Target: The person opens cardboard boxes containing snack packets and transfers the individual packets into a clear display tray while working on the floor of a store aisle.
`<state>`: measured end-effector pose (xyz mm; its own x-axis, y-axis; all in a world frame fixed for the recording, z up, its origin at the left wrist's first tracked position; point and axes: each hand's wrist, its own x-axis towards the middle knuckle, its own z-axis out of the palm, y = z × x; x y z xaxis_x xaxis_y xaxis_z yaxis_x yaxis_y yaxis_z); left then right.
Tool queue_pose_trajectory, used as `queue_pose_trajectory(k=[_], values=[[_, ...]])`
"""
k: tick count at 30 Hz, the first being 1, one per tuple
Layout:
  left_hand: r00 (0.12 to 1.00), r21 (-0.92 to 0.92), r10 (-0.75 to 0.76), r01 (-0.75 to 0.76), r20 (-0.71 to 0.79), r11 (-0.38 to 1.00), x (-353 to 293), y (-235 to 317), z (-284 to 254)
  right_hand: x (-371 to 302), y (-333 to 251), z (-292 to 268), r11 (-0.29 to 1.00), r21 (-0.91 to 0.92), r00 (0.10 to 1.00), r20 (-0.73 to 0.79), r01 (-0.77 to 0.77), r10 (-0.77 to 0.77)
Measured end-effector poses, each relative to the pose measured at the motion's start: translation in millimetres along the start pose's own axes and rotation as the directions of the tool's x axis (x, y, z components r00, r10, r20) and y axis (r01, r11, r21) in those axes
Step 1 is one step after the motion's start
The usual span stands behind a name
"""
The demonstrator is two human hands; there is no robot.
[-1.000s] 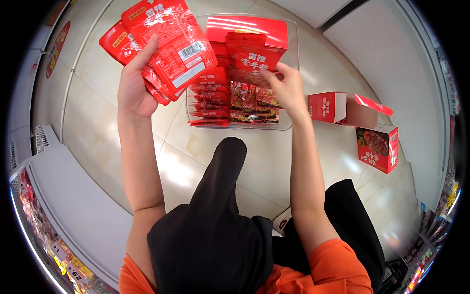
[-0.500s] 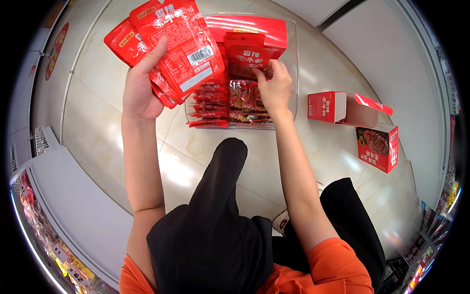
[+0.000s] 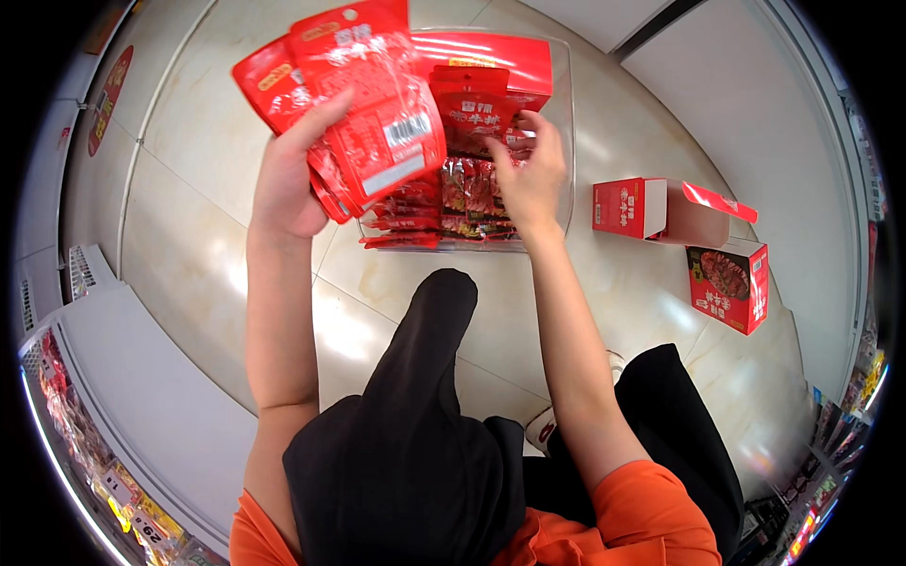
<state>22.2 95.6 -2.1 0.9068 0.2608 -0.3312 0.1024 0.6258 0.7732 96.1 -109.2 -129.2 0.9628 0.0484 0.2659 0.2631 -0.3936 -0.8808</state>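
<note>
1. The left hand (image 3: 288,184) is raised above the floor and clamped on a fanned stack of red snack packets (image 3: 363,104); the thumb lies across the front of the stack, the fingers are behind it.
2. The uppermost packet in that stack shows a white label panel facing the camera.
3. The right hand (image 3: 528,174) is inside the clear plastic bin (image 3: 564,113), its fingers closed on the lower edge of a single red packet (image 3: 469,111) that stands upright among the bin's contents.
4. The two hands are apart, the left beside and above the bin's left edge, the right over its middle.
5. The bin rests on the pale tiled floor (image 3: 189,236) directly ahead of the person's knees. It holds rows of red packets (image 3: 444,203) stacked on edge, with a larger red pack lying at the far end.
6. To the right of the bin, well apart from it, an opened red carton (image 3: 628,208) lies on its side with its flap raised.
7. A second red carton (image 3: 729,283) stands just beside the first, nearer the person.
8. A display shelf with goods (image 3: 85,443) runs along the lower left.
</note>
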Motion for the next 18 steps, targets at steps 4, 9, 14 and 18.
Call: queue_pose_trajectory(k=[4, 9, 14, 18], values=[[0.981, -0.047, -0.181, 0.185, 0.074, 0.982, -7, -17, 4, 1, -49, -30, 0.861, 0.435, 0.962, 0.05, -0.262, 0.267], [0.974, 0.098, -0.167, 0.153, 0.155, 0.983, -13, -31, 27, 9, -81, -51, 0.789, 0.532, 0.942, 0.289, -0.307, 0.172], [0.974, 0.123, -0.15, 0.13, 0.17, 0.984, -13, -24, 22, 21, -81, -73, 0.593, 0.585, 0.808, 0.55, -0.554, 0.213], [0.976, 0.185, -0.107, 0.072, 0.19, 0.98, -18, -28, 27, 15, -103, -71, 0.655, 0.533, 0.792, 0.585, -0.536, 0.172]])
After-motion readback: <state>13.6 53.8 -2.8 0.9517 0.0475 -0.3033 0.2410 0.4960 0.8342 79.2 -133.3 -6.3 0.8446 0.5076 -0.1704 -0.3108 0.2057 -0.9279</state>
